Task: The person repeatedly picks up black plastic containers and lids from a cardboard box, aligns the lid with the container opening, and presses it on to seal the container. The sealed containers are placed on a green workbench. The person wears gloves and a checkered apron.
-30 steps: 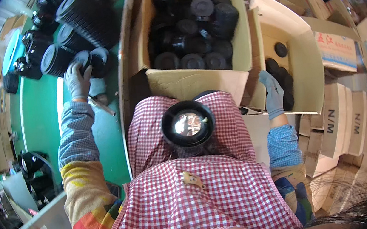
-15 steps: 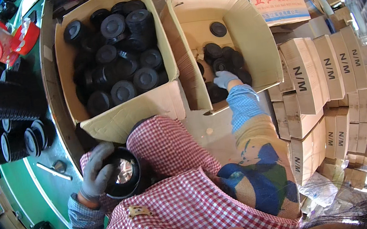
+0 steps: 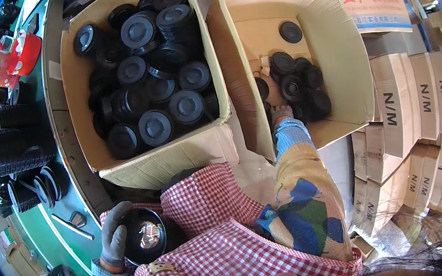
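On my lap a round black container [image 3: 140, 256] stands with its mouth up, and something shiny shows in its middle. My left hand [image 3: 112, 239], in a grey glove, grips the container's left side with the fingers along the rim. My right arm reaches forward into the right cardboard box [image 3: 342, 60]. Down inside, at its near left wall, is my gloved right hand [image 3: 282, 112], beside several round black lids [image 3: 291, 88]. Its fingertips are partly hidden, so I cannot see whether they hold a lid.
To the left of that box stands another cardboard box [image 3: 165, 159], heaped with black lids [image 3: 155, 127]. A green bench [image 3: 41, 231] at far left carries stacked black lids [image 3: 13, 151] and a red polka-dot container [image 3: 25, 52]. Stacked cartons [image 3: 395, 106] line the right side.
My right hand has moved from the middle lids toward the box's near left wall. My left hand's fingers have shifted from over the container to its left rim. The view has shifted slightly.
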A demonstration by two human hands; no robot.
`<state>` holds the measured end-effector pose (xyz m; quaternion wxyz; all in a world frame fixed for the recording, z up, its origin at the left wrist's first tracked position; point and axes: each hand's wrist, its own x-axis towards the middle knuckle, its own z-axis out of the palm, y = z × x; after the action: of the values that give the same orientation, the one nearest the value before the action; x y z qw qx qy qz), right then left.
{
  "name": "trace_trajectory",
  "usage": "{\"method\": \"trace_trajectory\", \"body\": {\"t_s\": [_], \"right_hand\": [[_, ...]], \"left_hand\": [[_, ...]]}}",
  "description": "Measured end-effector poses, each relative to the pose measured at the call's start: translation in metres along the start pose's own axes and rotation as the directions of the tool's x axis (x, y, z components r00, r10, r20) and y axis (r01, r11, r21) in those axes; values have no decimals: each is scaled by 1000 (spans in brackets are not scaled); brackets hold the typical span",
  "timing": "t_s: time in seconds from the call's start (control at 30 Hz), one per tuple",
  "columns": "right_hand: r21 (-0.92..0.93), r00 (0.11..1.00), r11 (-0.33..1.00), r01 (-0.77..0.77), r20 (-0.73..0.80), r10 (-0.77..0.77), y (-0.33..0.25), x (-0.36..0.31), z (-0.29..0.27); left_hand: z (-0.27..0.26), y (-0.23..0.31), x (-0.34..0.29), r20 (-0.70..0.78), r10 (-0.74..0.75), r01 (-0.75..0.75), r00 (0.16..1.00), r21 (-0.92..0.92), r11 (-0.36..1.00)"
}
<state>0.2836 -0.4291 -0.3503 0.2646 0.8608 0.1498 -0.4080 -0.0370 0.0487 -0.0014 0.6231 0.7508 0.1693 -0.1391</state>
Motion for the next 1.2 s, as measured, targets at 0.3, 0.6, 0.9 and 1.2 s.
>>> {"method": "trace_trajectory", "body": {"t_s": [0.3, 0.6, 0.9, 1.2], "right_hand": [[44, 989, 996, -83, -117, 88, 44, -35, -21], [854, 510, 239, 462, -477, 716, 113, -137, -52], [318, 330, -108, 942, -937, 118, -115, -381, -228], [520, 281, -541, 661, -840, -464, -189, -416, -221]], "left_hand": [[6, -14, 11, -30, 105, -109, 994, -208, 972], [11, -7, 9, -77, 209, -223, 975, -345, 912], [24, 64, 1, -65, 592, -593, 803, -6, 805], [-13, 32, -32, 0, 742, -717, 670, 260, 647]]}}
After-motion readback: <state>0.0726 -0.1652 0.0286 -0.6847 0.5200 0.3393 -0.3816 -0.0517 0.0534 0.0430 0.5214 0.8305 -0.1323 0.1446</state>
